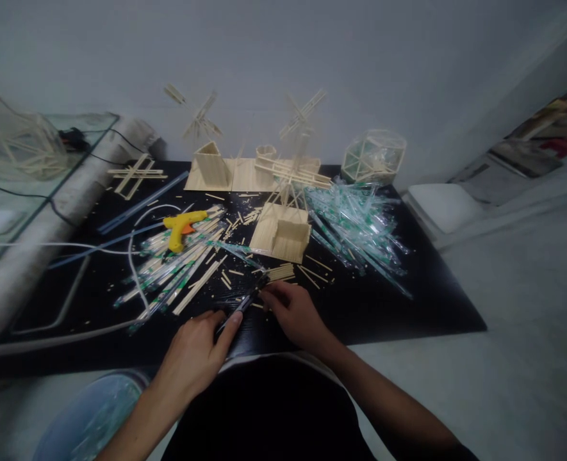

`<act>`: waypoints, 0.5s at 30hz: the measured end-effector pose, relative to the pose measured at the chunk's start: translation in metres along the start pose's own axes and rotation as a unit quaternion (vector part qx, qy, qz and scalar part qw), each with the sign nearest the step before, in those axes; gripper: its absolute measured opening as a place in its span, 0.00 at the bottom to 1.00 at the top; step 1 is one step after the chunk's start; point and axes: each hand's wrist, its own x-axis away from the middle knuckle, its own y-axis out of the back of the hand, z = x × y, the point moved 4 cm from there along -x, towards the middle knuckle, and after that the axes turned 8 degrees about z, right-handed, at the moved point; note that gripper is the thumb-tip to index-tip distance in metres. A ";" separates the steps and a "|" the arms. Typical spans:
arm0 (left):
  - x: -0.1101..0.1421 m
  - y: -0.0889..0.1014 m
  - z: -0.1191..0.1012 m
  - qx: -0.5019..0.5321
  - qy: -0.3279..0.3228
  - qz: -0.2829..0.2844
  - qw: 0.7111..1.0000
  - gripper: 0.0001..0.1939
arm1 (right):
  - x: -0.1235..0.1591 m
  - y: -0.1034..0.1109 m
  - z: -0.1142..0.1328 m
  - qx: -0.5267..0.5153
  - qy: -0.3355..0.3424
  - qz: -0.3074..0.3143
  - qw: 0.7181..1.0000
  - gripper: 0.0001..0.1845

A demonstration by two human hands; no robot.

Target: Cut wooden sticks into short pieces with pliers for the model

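In the head view, two bare hands work at the near edge of one black table (pixel 425 314). The left hand (pixel 199 346) is wrapped around one dark hand tool (pixel 246 303), its thumb lying along the top. The right hand (pixel 295 314) has its fingers bent together just beside the tool's tip; whether a piece is pinched between them I cannot tell. The tool slants between both hands, its far end beside one row of short sticks (pixel 282 271), packed too tightly to count. At least three loose sticks (pixel 308 277) lie to the right of that row.

Beyond it stands one front board (pixel 262 232) carrying one open box (pixel 291 239). Behind, at least two boards (pixel 245 183) sit edge to edge, with two upright towers (pixel 211 168) on them. Four crossed-stick pieces (pixel 139 174) show: one lying at the left, one above the front board, two high at the back.

On the left, one yellow glue gun (pixel 180 229) rests on one heap of wrapped sticks (pixel 168 275), near two bluish strips (pixel 141 203). On the right is one heap of green-and-clear wrappers (pixel 360 221). Two faceted stick frames (pixel 375 157) flank everything, one at each side. One blue bucket (pixel 59 426) stands lower left, and one white seat (pixel 444 205) at right.
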 end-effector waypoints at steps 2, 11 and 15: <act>0.001 -0.001 0.000 0.000 0.004 -0.007 1.000 0.30 | 0.000 0.000 -0.001 -0.001 0.000 0.000 1.000 0.10; 0.003 0.001 0.010 0.061 0.013 -0.011 0.998 0.31 | 0.001 0.004 0.002 0.002 0.003 -0.005 1.000 0.12; 0.004 0.007 0.011 0.072 0.009 -0.037 0.997 0.30 | 0.003 0.005 0.002 -0.035 -0.003 0.003 0.999 0.17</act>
